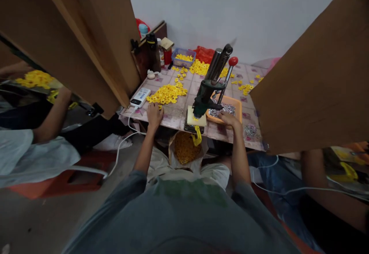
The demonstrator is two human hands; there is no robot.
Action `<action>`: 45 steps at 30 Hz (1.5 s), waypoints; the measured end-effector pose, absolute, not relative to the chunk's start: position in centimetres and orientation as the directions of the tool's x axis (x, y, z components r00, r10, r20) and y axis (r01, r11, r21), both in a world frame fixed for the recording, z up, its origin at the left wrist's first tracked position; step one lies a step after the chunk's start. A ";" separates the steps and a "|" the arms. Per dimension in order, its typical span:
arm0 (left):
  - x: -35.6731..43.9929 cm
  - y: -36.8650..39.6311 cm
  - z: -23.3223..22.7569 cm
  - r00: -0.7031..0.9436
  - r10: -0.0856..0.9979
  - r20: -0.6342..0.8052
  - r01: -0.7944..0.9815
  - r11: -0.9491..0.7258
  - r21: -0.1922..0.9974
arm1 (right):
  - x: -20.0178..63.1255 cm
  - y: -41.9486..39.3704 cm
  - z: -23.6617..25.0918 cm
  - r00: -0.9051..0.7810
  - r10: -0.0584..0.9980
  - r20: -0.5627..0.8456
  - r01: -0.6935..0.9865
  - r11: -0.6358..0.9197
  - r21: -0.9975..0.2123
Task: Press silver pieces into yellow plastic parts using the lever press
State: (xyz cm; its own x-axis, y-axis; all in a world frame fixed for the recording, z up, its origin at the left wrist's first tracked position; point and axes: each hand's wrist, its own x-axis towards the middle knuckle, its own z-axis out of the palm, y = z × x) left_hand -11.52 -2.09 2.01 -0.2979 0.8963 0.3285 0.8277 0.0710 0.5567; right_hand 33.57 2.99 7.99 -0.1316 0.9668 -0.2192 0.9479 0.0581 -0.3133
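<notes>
Currently, at nine o'clock from the press [205, 99], the left hand [155, 116] curls fingers by a yellow piece [160, 107], grip unclear, the pile [165, 94] at ten. At three, the right hand [230, 119] dips bent fingers into the tray [240, 109] of metal bits [228, 109], hold hidden.

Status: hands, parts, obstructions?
Left hand at yellow pieces. Right hand at metal bits in tray. Press stands between; neither hand visibly blocked.
</notes>
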 end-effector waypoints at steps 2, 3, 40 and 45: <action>-11.2 -1.9 1.8 -0.191 0.919 0.344 0.816 -0.046 0.576 | 33.7 3.5 8.3 -0.173 0.952 -0.252 0.930 0.074 -0.360; -10.8 -1.8 1.7 -0.144 0.921 0.361 0.791 -0.113 0.602 | 33.8 3.5 8.4 -0.186 0.948 -0.258 0.920 0.076 -0.386; 0.1 -1.1 1.5 0.350 0.901 0.256 0.185 -0.335 0.924 | 22.4 -7.9 7.8 -0.567 0.731 0.380 0.761 0.641 -0.099; 0.1 -1.2 1.6 0.350 0.901 0.256 0.177 -0.332 0.927 | 23.1 -7.7 8.6 -0.647 0.699 0.304 0.726 0.687 -0.035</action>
State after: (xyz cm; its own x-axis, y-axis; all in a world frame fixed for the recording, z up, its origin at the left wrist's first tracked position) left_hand 0.11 -1.18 1.62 0.3498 0.9011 0.2563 0.1766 -0.3321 0.9266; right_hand 23.11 -7.75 8.60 -0.6469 0.6994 0.3039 0.7261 0.6868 -0.0349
